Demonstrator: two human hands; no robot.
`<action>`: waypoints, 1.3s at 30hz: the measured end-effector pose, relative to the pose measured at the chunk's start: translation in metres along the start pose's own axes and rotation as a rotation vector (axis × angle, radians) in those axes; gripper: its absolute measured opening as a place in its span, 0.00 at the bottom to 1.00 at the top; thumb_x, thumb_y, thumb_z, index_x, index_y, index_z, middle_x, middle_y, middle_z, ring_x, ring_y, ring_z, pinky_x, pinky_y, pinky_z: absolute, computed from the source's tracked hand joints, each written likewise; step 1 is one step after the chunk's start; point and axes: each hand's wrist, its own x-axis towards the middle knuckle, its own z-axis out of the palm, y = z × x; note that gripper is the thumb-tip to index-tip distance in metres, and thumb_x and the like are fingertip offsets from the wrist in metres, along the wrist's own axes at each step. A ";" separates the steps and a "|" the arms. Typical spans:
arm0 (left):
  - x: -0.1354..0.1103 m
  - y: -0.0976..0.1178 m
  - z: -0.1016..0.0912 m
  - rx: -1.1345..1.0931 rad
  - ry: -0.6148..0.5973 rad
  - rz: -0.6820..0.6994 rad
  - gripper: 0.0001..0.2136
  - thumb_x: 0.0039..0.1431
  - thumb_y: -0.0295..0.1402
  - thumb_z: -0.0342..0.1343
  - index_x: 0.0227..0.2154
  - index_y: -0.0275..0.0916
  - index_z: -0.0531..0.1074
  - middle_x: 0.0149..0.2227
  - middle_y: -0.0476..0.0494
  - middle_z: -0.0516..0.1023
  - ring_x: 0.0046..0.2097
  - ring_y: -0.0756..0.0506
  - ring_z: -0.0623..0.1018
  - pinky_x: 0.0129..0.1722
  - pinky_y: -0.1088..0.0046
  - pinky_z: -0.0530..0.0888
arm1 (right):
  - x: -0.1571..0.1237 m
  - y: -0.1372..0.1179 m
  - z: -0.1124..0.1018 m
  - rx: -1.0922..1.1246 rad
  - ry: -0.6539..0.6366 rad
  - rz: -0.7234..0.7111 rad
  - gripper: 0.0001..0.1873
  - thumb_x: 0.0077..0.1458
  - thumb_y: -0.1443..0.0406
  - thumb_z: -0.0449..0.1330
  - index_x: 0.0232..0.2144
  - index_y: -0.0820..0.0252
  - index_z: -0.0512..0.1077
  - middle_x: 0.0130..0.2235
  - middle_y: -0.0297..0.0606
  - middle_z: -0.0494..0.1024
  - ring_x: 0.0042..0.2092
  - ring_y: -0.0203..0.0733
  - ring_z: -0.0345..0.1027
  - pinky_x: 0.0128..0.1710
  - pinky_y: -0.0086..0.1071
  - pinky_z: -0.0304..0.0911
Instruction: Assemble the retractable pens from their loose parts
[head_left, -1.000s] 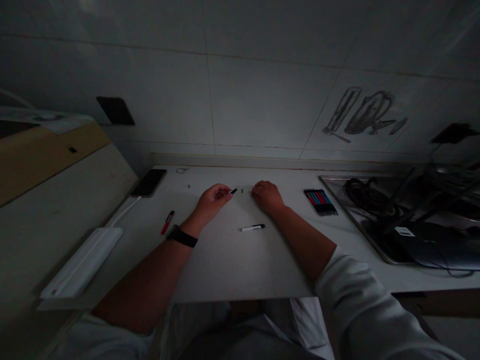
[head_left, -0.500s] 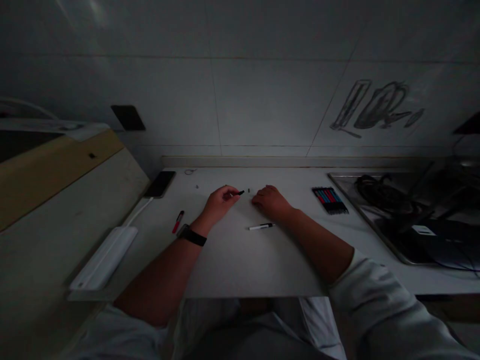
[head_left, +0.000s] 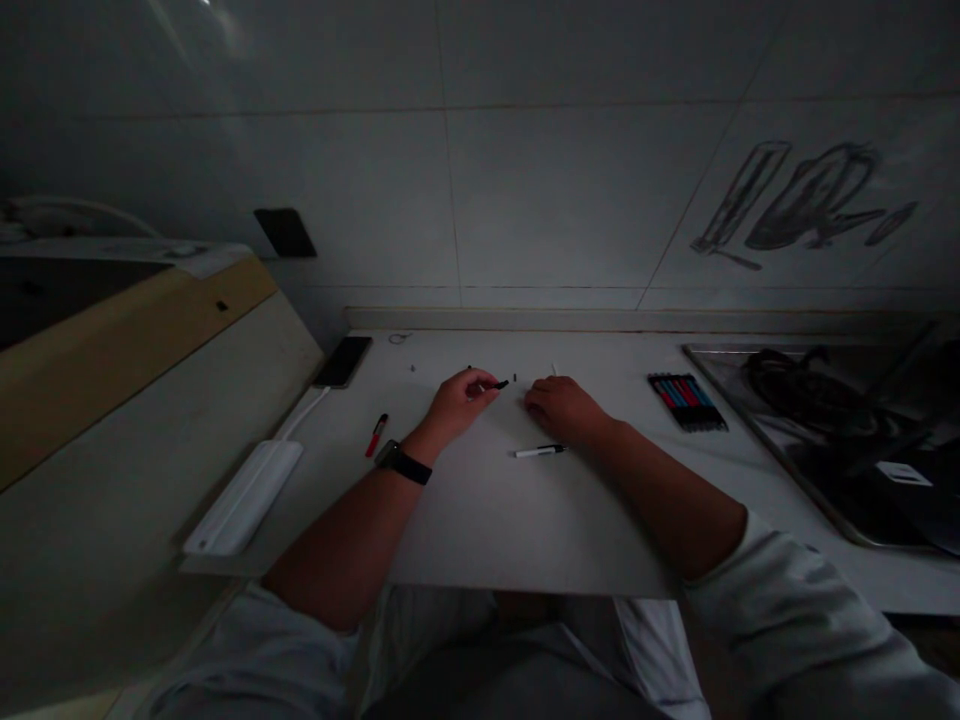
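My left hand point(head_left: 459, 405), with a dark watch on its wrist, is closed in a pinch on a small black pen part point(head_left: 502, 385) that sticks out past the fingertips. Just beyond it a tiny dark piece point(head_left: 515, 377) lies on the counter. My right hand point(head_left: 564, 408) rests low over the counter with fingers curled; the tip of a thin white piece point(head_left: 554, 369) shows behind its knuckles, and its fingertips are hidden. Nearer to me lies a white pen with a black end point(head_left: 537, 452). A red and black pen point(head_left: 376, 436) is left of my left wrist.
On the left are a phone point(head_left: 344, 362), a white power strip point(head_left: 244, 498) and a tilted board. A pack of red, blue and black pens point(head_left: 687, 402) lies right. Beyond it a metal-rimmed sink point(head_left: 757, 452) holds dark items. A small ring point(head_left: 400, 338) lies near the wall.
The whole view has shifted slightly, so everything sits further right. The thin white tip behind my right hand now shows. Both hands keep nearly the same place on the counter.
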 end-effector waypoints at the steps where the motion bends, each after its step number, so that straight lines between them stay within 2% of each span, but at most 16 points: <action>1: 0.000 0.000 0.000 0.002 -0.002 -0.001 0.08 0.61 0.34 0.64 0.42 0.41 0.79 0.42 0.44 0.82 0.41 0.46 0.79 0.45 0.67 0.75 | 0.000 0.001 0.001 0.031 0.006 0.002 0.11 0.67 0.65 0.55 0.42 0.60 0.78 0.44 0.47 0.80 0.47 0.48 0.71 0.49 0.38 0.58; 3: 0.000 0.000 -0.001 -0.002 -0.010 -0.001 0.09 0.61 0.34 0.63 0.43 0.40 0.79 0.42 0.44 0.82 0.42 0.46 0.79 0.45 0.66 0.75 | 0.000 0.002 0.004 0.144 0.061 0.010 0.12 0.66 0.67 0.54 0.44 0.60 0.77 0.45 0.46 0.80 0.48 0.48 0.71 0.51 0.38 0.60; 6: 0.000 0.001 -0.001 0.003 -0.037 0.017 0.10 0.63 0.34 0.62 0.46 0.41 0.79 0.44 0.43 0.82 0.44 0.45 0.80 0.48 0.65 0.76 | 0.000 0.002 0.007 0.415 0.224 0.039 0.13 0.65 0.67 0.54 0.48 0.58 0.76 0.47 0.45 0.81 0.49 0.46 0.72 0.53 0.39 0.64; 10: -0.001 0.006 -0.001 0.020 -0.062 0.043 0.08 0.63 0.33 0.62 0.44 0.40 0.80 0.45 0.42 0.82 0.46 0.44 0.80 0.50 0.64 0.76 | 0.000 -0.003 0.008 0.826 0.422 0.172 0.10 0.65 0.58 0.58 0.42 0.55 0.75 0.44 0.40 0.81 0.45 0.43 0.75 0.50 0.38 0.68; 12: -0.002 0.008 0.001 -0.001 -0.072 0.038 0.08 0.62 0.33 0.62 0.43 0.39 0.79 0.44 0.42 0.82 0.45 0.44 0.81 0.50 0.64 0.76 | 0.002 -0.007 0.006 0.985 0.464 0.222 0.12 0.62 0.53 0.61 0.40 0.55 0.74 0.40 0.38 0.81 0.42 0.42 0.75 0.47 0.37 0.69; 15: -0.004 0.010 0.003 -0.030 -0.098 0.036 0.08 0.61 0.32 0.64 0.43 0.39 0.79 0.42 0.43 0.83 0.44 0.44 0.81 0.48 0.65 0.77 | 0.003 -0.014 0.003 1.109 0.491 0.233 0.15 0.58 0.51 0.65 0.37 0.55 0.74 0.38 0.37 0.80 0.41 0.41 0.75 0.46 0.37 0.69; 20: -0.006 0.011 0.003 -0.025 -0.127 0.067 0.07 0.60 0.32 0.64 0.42 0.39 0.79 0.41 0.44 0.83 0.44 0.44 0.81 0.48 0.65 0.77 | 0.002 -0.022 0.000 1.176 0.487 0.234 0.13 0.56 0.53 0.67 0.36 0.55 0.75 0.37 0.36 0.81 0.40 0.41 0.75 0.46 0.37 0.69; 27: -0.006 0.015 0.002 -0.004 -0.141 0.091 0.07 0.59 0.31 0.65 0.40 0.40 0.79 0.42 0.43 0.83 0.44 0.44 0.81 0.50 0.64 0.77 | 0.001 -0.023 0.001 1.152 0.481 0.225 0.12 0.56 0.54 0.67 0.36 0.55 0.76 0.37 0.36 0.82 0.41 0.41 0.77 0.48 0.39 0.71; 35: -0.007 0.017 0.002 -0.035 -0.145 0.072 0.07 0.59 0.33 0.65 0.41 0.40 0.80 0.42 0.43 0.83 0.45 0.44 0.81 0.50 0.63 0.77 | -0.001 -0.025 -0.001 1.042 0.478 0.225 0.12 0.57 0.53 0.66 0.36 0.54 0.78 0.39 0.37 0.83 0.42 0.43 0.78 0.49 0.39 0.72; 39: -0.005 0.015 0.002 -0.067 -0.147 0.059 0.08 0.60 0.34 0.64 0.41 0.40 0.79 0.41 0.43 0.83 0.45 0.44 0.81 0.50 0.63 0.77 | -0.001 -0.026 -0.007 0.989 0.491 0.190 0.13 0.59 0.53 0.65 0.40 0.52 0.81 0.42 0.38 0.84 0.45 0.44 0.78 0.51 0.39 0.71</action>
